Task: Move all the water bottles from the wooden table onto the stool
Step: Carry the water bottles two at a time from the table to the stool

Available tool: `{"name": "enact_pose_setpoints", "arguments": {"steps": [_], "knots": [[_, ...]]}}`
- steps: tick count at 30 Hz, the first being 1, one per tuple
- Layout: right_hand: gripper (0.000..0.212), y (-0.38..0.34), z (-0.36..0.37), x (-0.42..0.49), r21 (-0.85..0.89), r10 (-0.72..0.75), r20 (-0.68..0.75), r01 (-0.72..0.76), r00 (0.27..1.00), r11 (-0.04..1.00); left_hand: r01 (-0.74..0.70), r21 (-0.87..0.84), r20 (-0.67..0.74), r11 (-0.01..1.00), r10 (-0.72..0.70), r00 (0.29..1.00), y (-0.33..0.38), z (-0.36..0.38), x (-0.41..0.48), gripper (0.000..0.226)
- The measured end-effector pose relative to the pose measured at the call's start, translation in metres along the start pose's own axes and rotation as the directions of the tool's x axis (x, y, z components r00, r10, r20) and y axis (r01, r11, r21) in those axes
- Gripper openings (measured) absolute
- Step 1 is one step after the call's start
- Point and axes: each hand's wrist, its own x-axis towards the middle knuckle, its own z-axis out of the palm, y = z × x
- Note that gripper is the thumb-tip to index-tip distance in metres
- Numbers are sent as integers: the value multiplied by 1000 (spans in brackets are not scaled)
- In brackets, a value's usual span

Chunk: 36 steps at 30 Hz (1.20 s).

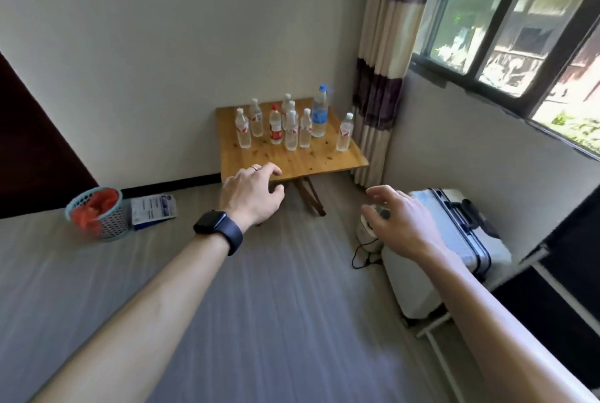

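left hand (250,195), right hand (401,219) empty; seemingly 9 bottles (291,131) on table (292,160).

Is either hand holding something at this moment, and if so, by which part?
Nothing is held. The left hand and the right hand are both stretched forward with loose, empty fingers; the water bottles stand untouched on the wooden table.

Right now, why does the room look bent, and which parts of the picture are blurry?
Head view: the wide-angle lens bows the window frame and leans the wall; daylight through it washes out the outside; the floor and basket are streaked with motion blur; the water bottles on the wooden table look sharp.
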Motion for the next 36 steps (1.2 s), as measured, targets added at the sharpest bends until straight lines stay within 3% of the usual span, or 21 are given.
{"name": "enact_pose_setpoints", "arguments": {"steps": [14, 28, 36], "knots": [[46, 73, 56, 316, 36, -19, 138, 14, 990, 999, 113, 58, 98, 992, -119, 988, -6, 111, 289, 32], [50, 61, 129, 550, 12, -83, 248, 83, 965, 997, 212, -45, 176, 976, -201, 964, -65, 205, 484, 34], [51, 43, 180, 694, -52, -36, 283, 53, 958, 997, 265, -118, 249, 957, -230, 941, -125, 251, 614, 39]]}}
